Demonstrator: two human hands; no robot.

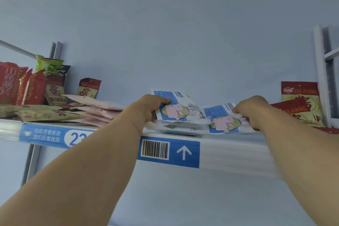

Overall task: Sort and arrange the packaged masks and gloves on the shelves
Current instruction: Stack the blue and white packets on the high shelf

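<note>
Left hand (154, 105) and right hand (251, 111) each pinch a mask pack (180, 108) at frame centre; the loose stack under them may slide off the shelf (229, 154) lip.

The shelf (229, 154) carries snack bags (34, 86) and pink packs (95, 110) left, mask packs (180, 110) centre, more snacks (300, 104) right.

**What cannot be seen well**

The left hand (149, 108) covers the left edge of one mask packet (180, 108), and its fingers go under the packet, out of sight. The right hand (251, 111) hides the right part of the other mask packet (222, 119). The shelf label (55, 136) is partly behind the forearm. The red snack bags (11, 82) are cut by the left edge. The small print is unreadable.
</note>
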